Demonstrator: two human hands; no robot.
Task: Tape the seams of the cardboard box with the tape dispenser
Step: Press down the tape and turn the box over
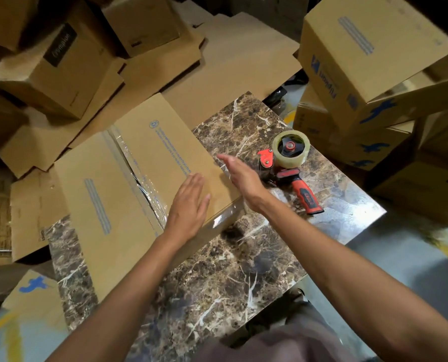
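Observation:
A brown cardboard box (118,194) lies on the marble table (217,278), its flaps closed. Clear tape runs along its centre seam (142,176) and wraps over the near edge. My left hand (189,205) rests flat on the box's right flap, fingers together and extended. My right hand (241,176) presses edge-on against the box's right side, fingers straight, holding nothing. The red and black tape dispenser (288,165) with a clear tape roll lies on the table just right of my right hand, untouched.
Flattened cardboard sheets (217,69) and closed boxes (61,64) are piled behind and to the left. A stack of printed boxes (369,56) stands at the right. The table's right edge drops to a grey floor (390,270).

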